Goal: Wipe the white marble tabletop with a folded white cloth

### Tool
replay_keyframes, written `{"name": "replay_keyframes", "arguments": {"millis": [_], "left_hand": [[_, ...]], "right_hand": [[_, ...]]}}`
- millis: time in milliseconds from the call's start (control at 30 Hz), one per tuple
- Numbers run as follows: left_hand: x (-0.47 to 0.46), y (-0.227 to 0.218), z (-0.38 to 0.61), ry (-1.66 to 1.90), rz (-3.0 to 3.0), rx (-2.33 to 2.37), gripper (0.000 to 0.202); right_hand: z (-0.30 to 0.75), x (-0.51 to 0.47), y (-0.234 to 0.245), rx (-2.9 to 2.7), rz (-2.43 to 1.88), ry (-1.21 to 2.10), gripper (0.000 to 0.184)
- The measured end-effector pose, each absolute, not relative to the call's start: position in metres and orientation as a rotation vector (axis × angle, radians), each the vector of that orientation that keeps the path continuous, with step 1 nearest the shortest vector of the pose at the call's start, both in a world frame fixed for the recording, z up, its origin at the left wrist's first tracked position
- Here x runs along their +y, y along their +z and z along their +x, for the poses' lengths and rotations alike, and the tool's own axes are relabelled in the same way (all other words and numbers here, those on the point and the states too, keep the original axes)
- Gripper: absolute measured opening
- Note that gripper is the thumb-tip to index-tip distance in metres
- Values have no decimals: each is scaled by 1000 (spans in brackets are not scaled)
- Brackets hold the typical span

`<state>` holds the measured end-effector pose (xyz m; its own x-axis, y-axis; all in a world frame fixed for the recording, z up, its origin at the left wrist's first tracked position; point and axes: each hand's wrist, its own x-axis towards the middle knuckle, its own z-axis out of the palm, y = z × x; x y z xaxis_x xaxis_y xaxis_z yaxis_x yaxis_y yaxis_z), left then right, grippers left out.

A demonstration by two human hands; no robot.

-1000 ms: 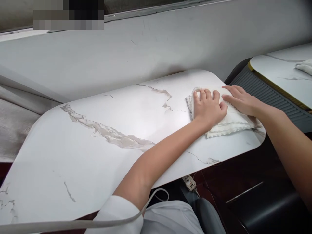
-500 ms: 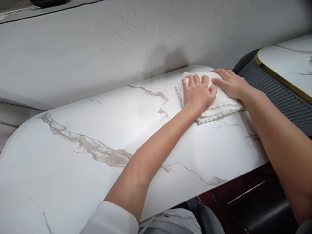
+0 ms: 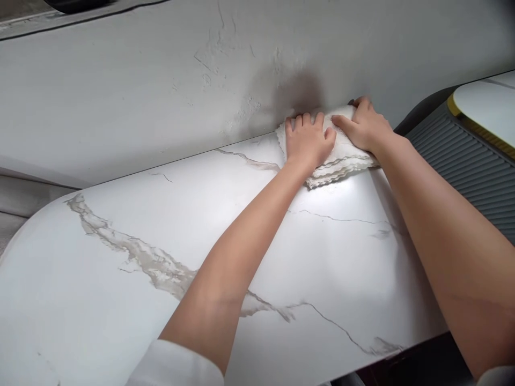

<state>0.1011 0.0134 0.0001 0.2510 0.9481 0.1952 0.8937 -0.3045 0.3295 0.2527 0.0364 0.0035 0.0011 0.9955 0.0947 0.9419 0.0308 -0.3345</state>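
A folded white cloth point(image 3: 341, 155) with scalloped edges lies at the far right of the white marble-look tabletop point(image 3: 161, 225), pushed up against the grey wall. My left hand point(image 3: 308, 140) presses on its left half, fingers together and curled over its far edge. My right hand point(image 3: 364, 126) presses on its right half, thumb pointing left, fingers bent over the cloth's back against the wall. Both forearms stretch across the tabletop.
The grey plastered wall point(image 3: 161, 80) runs along the table's far edge. To the right stands a dark ribbed chair back point(image 3: 462, 155), and beyond it a second marble tabletop point(image 3: 486, 107) with a gold rim. A white sleeve point(image 3: 177, 367) shows at the bottom.
Both hands slid the cloth away from me across the tabletop, from near the right edge up to the wall. Their fingers went from lying flat to curling over the cloth.
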Motion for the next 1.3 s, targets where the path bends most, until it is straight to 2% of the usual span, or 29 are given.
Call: {"name": "replay_keyframes", "arguments": {"millis": [133,400,567,700,867,1300], "left_hand": [[17,-1,96,498,2317,1766,50],[13,-4,98,518,2375,1796,52],[-5,-3,96,470,2430,1853,52],[-30,-1,95,417,2462,1861,53],[-69,2,97,390,2481,1846,55],[-192,9,106,285,2590,1770,58]], "right_hand": [[238,35,10,-1936,-2157,311,71],[241,24,10,-2105,-2010,203,60],[244,9,5,-2217,-1852,86,60],[250,-9,-4,-2319,-1705,-26,57],[265,-40,-17,-2431,-1506,-64,62],[270,-164,-11,-2429,-1473,-8,57]]}}
